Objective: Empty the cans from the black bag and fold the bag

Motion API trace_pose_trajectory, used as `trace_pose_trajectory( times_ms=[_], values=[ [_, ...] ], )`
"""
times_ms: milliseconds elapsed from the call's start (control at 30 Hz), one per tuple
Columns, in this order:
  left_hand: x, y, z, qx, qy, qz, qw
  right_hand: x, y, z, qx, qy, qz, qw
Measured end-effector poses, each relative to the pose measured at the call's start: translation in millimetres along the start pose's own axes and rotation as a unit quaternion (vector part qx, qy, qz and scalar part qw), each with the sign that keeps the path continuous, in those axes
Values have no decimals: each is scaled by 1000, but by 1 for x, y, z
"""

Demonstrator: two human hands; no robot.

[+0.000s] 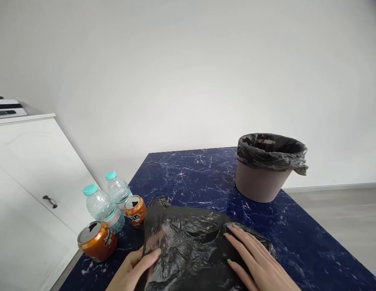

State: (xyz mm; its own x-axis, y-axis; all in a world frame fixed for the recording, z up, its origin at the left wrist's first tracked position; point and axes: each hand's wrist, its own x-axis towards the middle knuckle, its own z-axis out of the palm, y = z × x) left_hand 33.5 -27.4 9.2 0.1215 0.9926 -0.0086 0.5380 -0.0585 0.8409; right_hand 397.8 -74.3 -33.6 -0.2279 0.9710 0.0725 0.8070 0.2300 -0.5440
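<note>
A crumpled black plastic bag (pixel 188 242) lies spread on the dark blue marbled table (pixel 200 169) near its front edge. My left hand (pixel 133 270) pinches the bag's left edge between thumb and fingers. My right hand (pixel 257 262) rests flat on top of the bag's right side, fingers stretched out and together. A grey waste bin (pixel 260 182) lined with a black bag (pixel 271 151) stands upright farther back on the right, apart from both hands.
Two clear water bottles with teal caps (pixel 101 206) (pixel 118 190) and two orange drink cans (pixel 98 240) (pixel 135 210) stand at the table's left edge. A white cabinet (pixel 30 182) is on the left. A plain wall rises behind; grey floor shows at right.
</note>
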Motion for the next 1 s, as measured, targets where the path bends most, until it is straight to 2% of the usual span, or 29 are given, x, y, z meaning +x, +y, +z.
trace_pose_trajectory(
  times_ms=[100,200,267,333,400,467,500,567,633,667,767,833,933,1000],
  values=[
    [1,18,2,45,-65,29,996,-1,0,10,-29,-62,9,998],
    [1,22,2,121,-57,71,988,-13,7,18,-53,-39,-1,998],
    [-5,20,2,194,-19,96,976,-21,13,22,-63,-9,-4,998],
    [-16,22,2,272,50,121,953,-28,14,23,-69,10,-3,998],
    [-28,34,5,327,141,159,921,-31,8,20,-76,27,3,997],
    [-36,53,12,341,178,224,896,-31,-3,16,-86,51,-3,995],
    [-37,63,17,337,159,262,890,-30,-9,14,-92,65,-11,994],
    [-32,75,32,334,55,311,888,-27,-17,14,-106,85,-29,990],
    [-19,72,51,350,-40,312,882,-23,-17,19,-123,89,-29,988],
    [-11,65,60,362,-67,307,878,-21,-15,23,-129,84,-19,988],
    [15,30,79,392,-84,258,879,-16,-5,33,-129,63,11,990],
    [24,12,80,399,-73,247,880,-16,-1,31,-116,52,19,992],
    [15,4,61,391,-64,269,878,-29,-4,12,-81,28,2,996],
    [-6,6,37,378,-81,293,875,-45,-7,-4,-53,-17,-46,997]
  ],
)
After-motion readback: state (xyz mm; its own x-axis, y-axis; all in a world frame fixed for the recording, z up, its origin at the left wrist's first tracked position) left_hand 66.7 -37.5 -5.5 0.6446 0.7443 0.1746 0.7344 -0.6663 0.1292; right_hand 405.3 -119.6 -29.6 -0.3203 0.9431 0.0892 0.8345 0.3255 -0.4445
